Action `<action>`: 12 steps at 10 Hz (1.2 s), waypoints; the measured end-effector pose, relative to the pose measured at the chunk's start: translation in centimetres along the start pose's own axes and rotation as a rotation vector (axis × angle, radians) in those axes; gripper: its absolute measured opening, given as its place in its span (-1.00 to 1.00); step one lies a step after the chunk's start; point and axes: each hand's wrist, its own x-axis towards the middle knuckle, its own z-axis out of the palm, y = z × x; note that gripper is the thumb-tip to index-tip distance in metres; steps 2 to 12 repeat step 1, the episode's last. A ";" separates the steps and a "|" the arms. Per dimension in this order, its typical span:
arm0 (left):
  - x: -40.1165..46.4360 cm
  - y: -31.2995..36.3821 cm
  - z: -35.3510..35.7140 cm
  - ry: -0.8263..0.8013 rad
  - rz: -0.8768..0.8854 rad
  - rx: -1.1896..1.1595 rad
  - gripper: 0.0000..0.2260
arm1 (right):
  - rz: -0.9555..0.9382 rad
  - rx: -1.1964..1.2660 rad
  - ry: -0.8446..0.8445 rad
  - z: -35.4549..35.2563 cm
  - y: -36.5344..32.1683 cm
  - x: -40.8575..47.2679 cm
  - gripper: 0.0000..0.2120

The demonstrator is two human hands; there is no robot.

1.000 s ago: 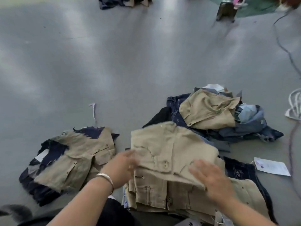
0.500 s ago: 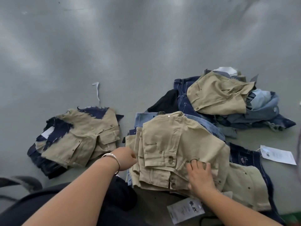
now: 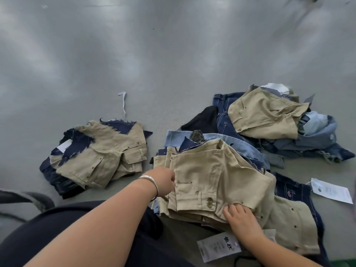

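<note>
Head view, looking down at a grey floor [image 3: 134, 54]: a seated person squares off a folded pair of khaki shorts [image 3: 217, 174] lying on top of the centre stack [image 3: 292, 224] of khaki and denim garments at lower centre of the frame. The left hand [image 3: 163, 182], a silver bangle [image 3: 152, 180] at its wrist, is curled against the shorts' left edge and appears to pinch the fabric there. The right hand [image 3: 240, 214] lies with fingers spread on the lower right corner, pressing it down without gripping. The two hands sit well apart, one at each side of the fold. The shorts are sand-coloured and creased, with a pocket flap, two dark buttons near the lower edge and small metal rivets. Judging by the drape, the garment is light, soft and limp, neither slippery nor breakable. Lifted by one corner it would likely sag out of its fold, so the folded edges on both sides are the places to hold. A tidy pile [image 3: 100, 157] lies at left of the frame, a loose heap [image 3: 265, 116] at upper right and a paper tag [image 3: 219, 247] near the bottom edge.
</note>
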 end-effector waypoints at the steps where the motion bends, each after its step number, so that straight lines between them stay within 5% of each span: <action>1: -0.6 0.1 0.1 0.007 -0.009 0.000 -0.75 | 0.066 -0.016 -0.133 0.2 -1.2 -0.2 -0.40; 12: -0.6 0.1 0.1 0.007 -0.009 0.000 -0.75 | 0.066 -0.016 -0.133 0.2 -1.2 -0.2 -0.40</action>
